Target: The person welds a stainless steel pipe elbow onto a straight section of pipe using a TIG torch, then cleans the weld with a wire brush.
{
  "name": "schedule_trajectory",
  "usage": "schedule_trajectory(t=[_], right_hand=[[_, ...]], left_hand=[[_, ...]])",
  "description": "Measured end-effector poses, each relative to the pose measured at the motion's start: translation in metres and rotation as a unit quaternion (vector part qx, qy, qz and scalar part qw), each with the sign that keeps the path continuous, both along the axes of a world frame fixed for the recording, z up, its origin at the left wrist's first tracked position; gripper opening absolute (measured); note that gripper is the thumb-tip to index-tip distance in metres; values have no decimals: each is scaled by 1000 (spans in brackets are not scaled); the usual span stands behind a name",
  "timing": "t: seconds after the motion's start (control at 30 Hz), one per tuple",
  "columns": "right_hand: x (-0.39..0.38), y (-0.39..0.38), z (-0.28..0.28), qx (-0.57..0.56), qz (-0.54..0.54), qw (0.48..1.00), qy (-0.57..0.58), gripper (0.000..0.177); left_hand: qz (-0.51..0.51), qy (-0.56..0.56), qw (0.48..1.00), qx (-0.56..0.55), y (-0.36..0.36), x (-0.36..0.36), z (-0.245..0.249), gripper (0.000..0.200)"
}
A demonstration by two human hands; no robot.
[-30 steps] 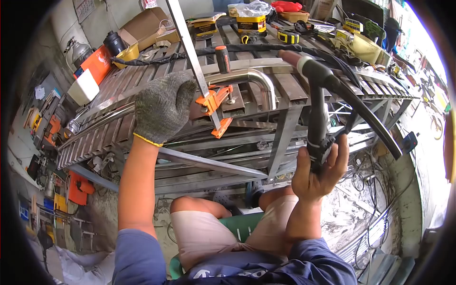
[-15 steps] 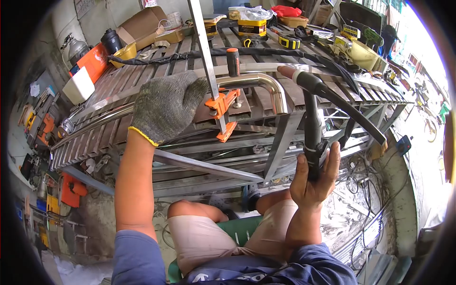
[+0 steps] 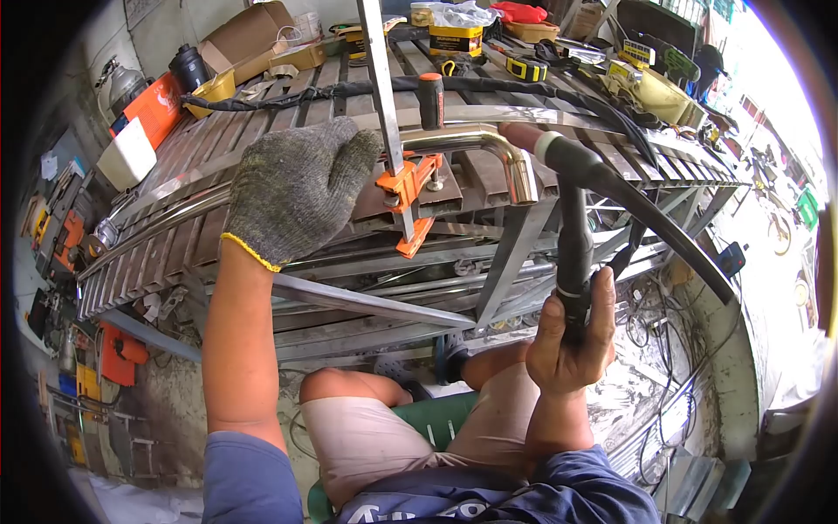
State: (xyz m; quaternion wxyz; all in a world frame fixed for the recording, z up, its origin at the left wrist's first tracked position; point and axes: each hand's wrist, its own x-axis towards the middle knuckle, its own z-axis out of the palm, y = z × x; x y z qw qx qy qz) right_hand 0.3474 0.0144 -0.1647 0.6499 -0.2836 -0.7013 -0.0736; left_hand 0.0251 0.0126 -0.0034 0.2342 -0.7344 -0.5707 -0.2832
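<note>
My left hand (image 3: 297,188), in a grey knit glove with a yellow cuff, is closed around a shiny metal pipe (image 3: 209,201). The pipe comes out beyond the glove and ends in a downward bend (image 3: 521,170). Just right of the glove, an orange clamp (image 3: 400,185) with an upright steel bar (image 3: 377,79) grips the work at the bench edge. Bare-skinned, my right hand (image 3: 572,349) holds a black TIG welding torch (image 3: 574,227) by its handle. The torch's reddish nozzle (image 3: 520,135) points left, right beside the pipe's bend.
The slatted metal bench (image 3: 288,131) carries an orange-topped tool handle (image 3: 430,100), a tape measure (image 3: 526,70), a black cable sleeve (image 3: 559,92) and a yellow box (image 3: 455,40). A diagonal steel brace (image 3: 375,301) runs below. Loose cables (image 3: 668,349) lie on the floor at right.
The torch has shifted left, bringing its nozzle closer to the pipe's bend, and its rear end tilts lower. My left hand stays on the pipe while the whole view shifts slightly.
</note>
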Motion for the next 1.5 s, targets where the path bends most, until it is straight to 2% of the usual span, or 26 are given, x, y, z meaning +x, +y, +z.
schedule_trajectory(t=[0.1, 0.2, 0.27, 0.43, 0.63, 1.03, 1.33, 1.43, 1.5], right_hand=[[-8, 2, 3, 26, -35, 999, 15, 68], [-8, 4, -1, 8, -21, 999, 35, 67], [-1, 5, -11, -25, 17, 1000, 10, 69], [-4, 10, -7, 3, -12, 999, -35, 70], [-5, 11, -12, -4, -1, 999, -33, 68], [-7, 14, -13, 20, -10, 999, -36, 67], [-7, 12, -8, 22, -12, 999, -39, 67], [-6, 11, -10, 7, -5, 999, -36, 67], [-6, 9, -11, -16, 5, 999, -31, 65]], left_hand=[[-6, -2, 1000, -3, 0, -1, 0, 31], [-24, -2, 1000, 1, 0, -4, -1, 30], [-44, -1, 999, 24, 0, -7, -4, 28], [-59, 6, 996, 72, 1, -14, -10, 25], [-26, -41, 998, -35, -4, -4, 4, 29], [-34, 20, 999, 7, 0, -13, 0, 30], [-21, -1, 1000, -13, -4, -7, 4, 30], [-29, 15, 999, 18, -1, -9, 0, 31], [-23, 2, 1000, -7, -3, -9, 2, 29]])
